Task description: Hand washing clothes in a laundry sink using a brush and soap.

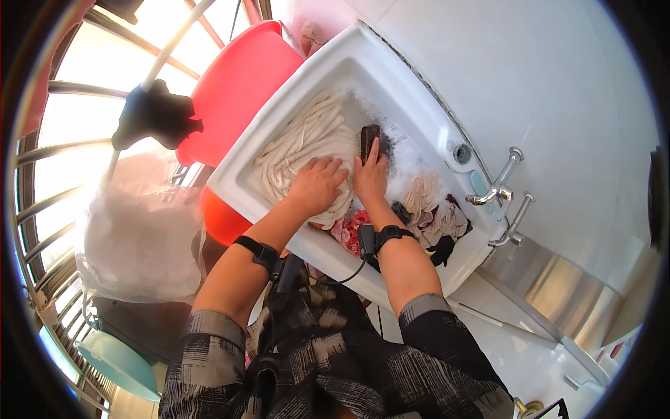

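A bunched cream-white cloth [300, 143] with ridged folds lies in the left part of the white sink [272, 115]. My left hand [317, 185] rests on it with the fingers spread, palm down. Beside it, my right hand [370, 174] grips a dark brown scrub brush [368, 140], the index finger stretched along its back. The bristles face the cream cloth; whether they touch it I cannot tell. White suds [405, 150] float in the water to the right of the brush.
Wet clothes, among them a beige piece [422, 195] and a red patterned piece [349, 230], lie in the sink's near right part. Metal taps [499, 192] stick out at right. A large pink-red tub [241, 80] and a clear plastic bag [136, 244] are on the left.
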A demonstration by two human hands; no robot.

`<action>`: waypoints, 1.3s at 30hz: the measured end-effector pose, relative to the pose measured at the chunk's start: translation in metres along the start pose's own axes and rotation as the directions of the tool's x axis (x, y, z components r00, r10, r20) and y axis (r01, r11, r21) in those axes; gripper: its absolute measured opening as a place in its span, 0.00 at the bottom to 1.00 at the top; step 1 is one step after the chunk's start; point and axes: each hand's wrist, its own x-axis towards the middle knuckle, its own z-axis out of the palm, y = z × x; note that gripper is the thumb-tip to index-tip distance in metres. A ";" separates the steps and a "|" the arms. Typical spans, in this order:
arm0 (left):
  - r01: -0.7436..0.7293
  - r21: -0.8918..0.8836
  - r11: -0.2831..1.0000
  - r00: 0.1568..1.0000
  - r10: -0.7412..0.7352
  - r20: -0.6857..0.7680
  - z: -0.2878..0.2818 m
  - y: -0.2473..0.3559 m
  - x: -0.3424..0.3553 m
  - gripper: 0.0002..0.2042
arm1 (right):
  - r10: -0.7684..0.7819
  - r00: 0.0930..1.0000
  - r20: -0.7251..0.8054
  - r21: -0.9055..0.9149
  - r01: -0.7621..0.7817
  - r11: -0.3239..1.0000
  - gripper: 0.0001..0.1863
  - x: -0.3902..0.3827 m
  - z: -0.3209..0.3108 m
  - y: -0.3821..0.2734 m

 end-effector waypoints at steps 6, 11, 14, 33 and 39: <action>0.123 0.076 0.989 0.971 -0.105 -0.215 0.018 -0.029 0.012 0.26 | 0.167 0.972 0.166 -0.164 -0.140 0.976 0.42 0.007 -0.019 0.010; 0.080 0.058 0.995 0.969 -0.064 -0.239 0.013 -0.022 0.011 0.25 | 0.219 0.968 0.126 -0.069 -0.211 0.975 0.43 0.017 -0.010 0.037; -0.115 0.174 0.978 0.971 0.147 -0.189 0.003 -0.036 -0.030 0.22 | 0.024 0.999 0.028 0.097 -0.027 0.995 0.45 -0.012 -0.019 0.000; 0.038 0.114 0.993 0.967 -0.007 -0.256 -0.015 -0.041 -0.045 0.16 | 0.138 0.971 0.196 -0.146 -0.111 0.983 0.44 0.024 -0.026 0.001; -0.084 0.049 0.995 0.944 0.096 -0.315 0.011 0.013 -0.055 0.19 | 0.175 0.925 0.338 -0.118 -0.143 0.983 0.45 0.020 -0.033 -0.001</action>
